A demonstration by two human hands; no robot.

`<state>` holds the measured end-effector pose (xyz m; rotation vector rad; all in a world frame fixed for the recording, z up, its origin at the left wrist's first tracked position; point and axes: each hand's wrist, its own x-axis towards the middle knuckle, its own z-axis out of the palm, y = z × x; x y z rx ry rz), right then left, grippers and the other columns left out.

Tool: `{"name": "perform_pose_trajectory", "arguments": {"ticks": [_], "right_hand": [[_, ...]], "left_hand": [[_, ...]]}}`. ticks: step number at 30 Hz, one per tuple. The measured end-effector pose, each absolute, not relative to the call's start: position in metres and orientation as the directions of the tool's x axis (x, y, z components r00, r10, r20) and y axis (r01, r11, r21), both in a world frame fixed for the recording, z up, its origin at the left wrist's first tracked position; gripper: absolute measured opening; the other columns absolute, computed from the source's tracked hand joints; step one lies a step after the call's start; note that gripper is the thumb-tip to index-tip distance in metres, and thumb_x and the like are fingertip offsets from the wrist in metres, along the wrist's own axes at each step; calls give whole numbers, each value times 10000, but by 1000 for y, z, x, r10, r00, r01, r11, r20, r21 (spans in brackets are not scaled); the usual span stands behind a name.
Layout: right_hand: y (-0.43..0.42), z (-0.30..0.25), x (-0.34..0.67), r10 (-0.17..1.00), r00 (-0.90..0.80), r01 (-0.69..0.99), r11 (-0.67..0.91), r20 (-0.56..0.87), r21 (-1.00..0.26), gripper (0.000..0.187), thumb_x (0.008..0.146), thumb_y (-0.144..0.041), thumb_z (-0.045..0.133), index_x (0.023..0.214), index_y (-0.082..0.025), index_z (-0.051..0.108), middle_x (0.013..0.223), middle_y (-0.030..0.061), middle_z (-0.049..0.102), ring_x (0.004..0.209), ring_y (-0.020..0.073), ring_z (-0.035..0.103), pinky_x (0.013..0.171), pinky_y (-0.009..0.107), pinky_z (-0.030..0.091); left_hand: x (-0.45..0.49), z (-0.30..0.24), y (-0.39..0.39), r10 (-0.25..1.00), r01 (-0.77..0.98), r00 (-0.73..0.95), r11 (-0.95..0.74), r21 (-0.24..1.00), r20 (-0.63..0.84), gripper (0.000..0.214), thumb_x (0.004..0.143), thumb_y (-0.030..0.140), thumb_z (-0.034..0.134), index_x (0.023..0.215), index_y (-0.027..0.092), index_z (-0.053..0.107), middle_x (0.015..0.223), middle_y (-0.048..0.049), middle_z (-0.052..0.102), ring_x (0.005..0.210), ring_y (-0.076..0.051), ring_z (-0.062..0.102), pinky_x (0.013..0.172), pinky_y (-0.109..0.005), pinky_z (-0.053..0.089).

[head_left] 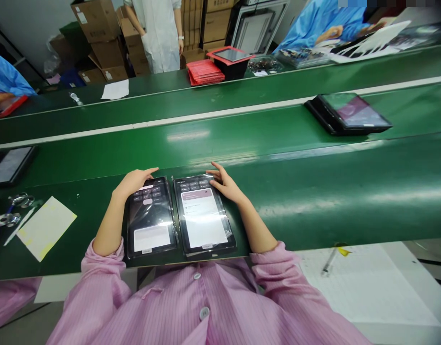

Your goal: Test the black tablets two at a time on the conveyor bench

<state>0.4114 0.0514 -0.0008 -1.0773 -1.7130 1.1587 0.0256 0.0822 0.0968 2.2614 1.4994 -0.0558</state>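
Two black tablets lie side by side on the green bench in front of me, each in clear film with its screen lit. The left tablet (150, 215) shows a dark menu with a light box near its lower end. On the right tablet (205, 225) a large white panel fills most of the screen. My left hand (133, 182) rests over the upper left corner of the left tablet, fingers stretched out. My right hand (226, 184) is at the upper right corner of the right tablet, fingers spread and thumb over the screen. Neither hand grips anything.
A stack of tablets (350, 115) sits on the green belt (242, 125); another tablet (12, 165) lies far left. Yellow-edged paper (47, 227) and a white pen (19, 226) lie left. Red sleeves (205, 73) are across the belt, near people in blue and white.
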Motion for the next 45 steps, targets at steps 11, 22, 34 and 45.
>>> {"name": "perform_pose_trajectory", "arguments": {"ticks": [11, 22, 34, 45], "right_hand": [[43, 11, 418, 750, -649, 341, 441, 132, -830, 1450, 581, -677, 851, 1599, -248, -88, 1671, 162, -38, 1533, 385, 4, 1240, 548, 68], [43, 12, 420, 724, -678, 360, 481, 130, -799, 1385, 639, -652, 833, 1597, -264, -89, 1672, 148, -44, 1534, 373, -35, 1237, 550, 57], [43, 15, 417, 811, -575, 282, 319, 107, -905, 1194, 695, -611, 816, 1600, -266, 118, 1673, 115, 117, 1528, 327, 145, 1246, 496, 136], [19, -16, 417, 999, 49, 168, -26, -18, -985, 443, 776, -521, 672, 1108, -229, 635, 838, 30, 656, 769, 217, 638, 792, 411, 565]], "left_hand": [[42, 96, 57, 753, 868, 494, -459, 192, -434, 1254, 693, 366, 826, 1596, 332, -44, 1554, -155, 427, 1418, -357, 414, 1177, -658, 115], [40, 106, 54, 713, 806, 589, -484, 341, -379, 1068, 840, 505, 677, 1590, 343, -65, 1643, -129, 259, 1505, -323, 259, 1186, -654, 19], [41, 94, 75, 858, 856, 501, -470, 217, -118, 527, 987, 188, 395, 1508, 268, 393, 1191, -55, 710, 1139, -203, 646, 1226, -513, 140], [61, 97, 40, 714, 829, 557, -511, 228, -424, 1317, 683, 491, 822, 1589, 262, -106, 1627, -268, 142, 1525, -410, 72, 1110, -735, -84]]}}
